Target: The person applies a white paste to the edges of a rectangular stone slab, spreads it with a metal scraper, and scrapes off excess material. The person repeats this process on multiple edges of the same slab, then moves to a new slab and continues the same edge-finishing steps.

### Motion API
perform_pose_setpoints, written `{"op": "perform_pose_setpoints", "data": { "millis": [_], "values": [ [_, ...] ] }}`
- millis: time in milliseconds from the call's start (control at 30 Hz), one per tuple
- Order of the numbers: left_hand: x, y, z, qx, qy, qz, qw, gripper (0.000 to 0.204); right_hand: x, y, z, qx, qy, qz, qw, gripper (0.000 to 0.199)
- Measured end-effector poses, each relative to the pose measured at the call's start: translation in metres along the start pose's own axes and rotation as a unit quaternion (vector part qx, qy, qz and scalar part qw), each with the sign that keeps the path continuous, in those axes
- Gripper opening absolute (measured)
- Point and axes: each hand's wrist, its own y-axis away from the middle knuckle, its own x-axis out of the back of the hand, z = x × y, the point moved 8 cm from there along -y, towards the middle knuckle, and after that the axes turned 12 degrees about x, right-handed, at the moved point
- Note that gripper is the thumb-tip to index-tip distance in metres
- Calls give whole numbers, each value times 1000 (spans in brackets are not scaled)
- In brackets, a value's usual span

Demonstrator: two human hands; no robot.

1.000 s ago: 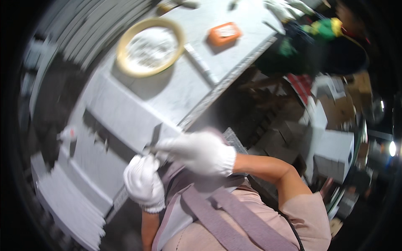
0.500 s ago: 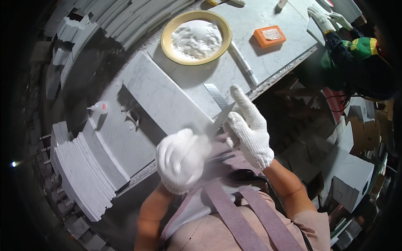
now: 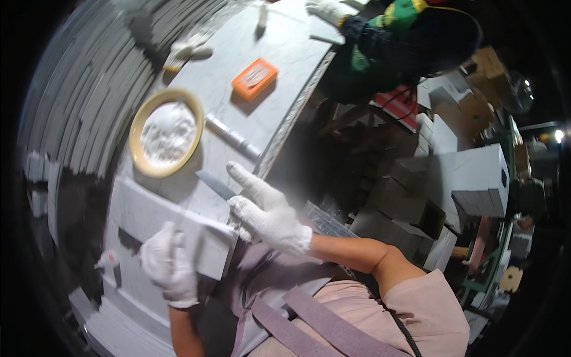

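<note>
My right hand (image 3: 266, 213), in a white glove, grips a flat metal putty knife (image 3: 213, 183) whose blade points up-left toward a yellow bowl of white paste (image 3: 165, 132). My left hand (image 3: 169, 265), also gloved, is curled on the near end of a long grey stone tile (image 3: 148, 217) that lies across the grey worktable (image 3: 285, 47). The two hands are about a hand's width apart, with the tile's right end between them.
An orange block (image 3: 254, 78) and a grey tube (image 3: 232, 135) lie beyond the bowl. A small white bottle (image 3: 107, 260) sits left of my left hand. Another person's gloved hand (image 3: 326, 9) rests at the table's far end. Stacked grey tiles (image 3: 77, 89) line the left; cardboard boxes (image 3: 476, 178) stand at the right.
The view has swung, so the bowl now sits up-left. My hands have parted: the left dropped onto the tile's near end, and the right moved right with the knife.
</note>
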Motion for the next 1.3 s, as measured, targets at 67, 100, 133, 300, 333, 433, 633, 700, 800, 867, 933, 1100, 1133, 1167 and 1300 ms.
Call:
{"op": "perform_pose_setpoints", "data": {
  "millis": [67,100,133,300,333,433,633,700,800,867,933,1100,1133,1167,1300],
  "values": [
    [2,-30,-45,128,32,3,991,26,5,0,-6,-8,16,-1,1000,66],
    [4,-44,-60,145,32,-2,989,25,5,-2,-10,0,41,-13,999,67],
    [7,-58,-73,166,32,-8,986,24,7,-1,-12,-2,70,-15,997,68],
    [-6,-142,-97,184,-91,-71,976,23,3,11,-2,-17,67,-24,997,65],
    [-10,-152,-101,189,-144,-107,965,25,4,13,0,-11,87,-11,996,66],
    [-16,-181,-115,211,-209,-139,945,34,9,16,3,-2,91,14,996,71],
    [-48,-192,-133,236,-227,-216,920,42,17,18,7,-31,128,31,991,65],
    [-51,-193,-133,234,-222,-218,921,41,16,18,10,-37,142,19,989,65],
    [-36,-186,-140,237,-172,-140,946,47,13,17,12,-6,146,6,989,64],
    [-13,-176,-144,173,-176,-11,969,57,18,15,13,2,195,24,980,62],
    [0,-149,-171,200,-150,34,968,55,20,11,13,12,230,20,973,63],
    [-12,-56,-133,-42,-315,81,945,51,21,-1,12,35,221,16,975,64],
    [-23,-35,-116,-42,-259,12,965,42,22,-4,12,40,226,25,973,64],
    [-57,-6,-99,-55,-288,-193,936,44,22,-6,12,46,225,28,973,64],
    [-83,81,43,-131,-38,-362,922,31,13,-14,5,121,246,10,962,63]
  ]
}}
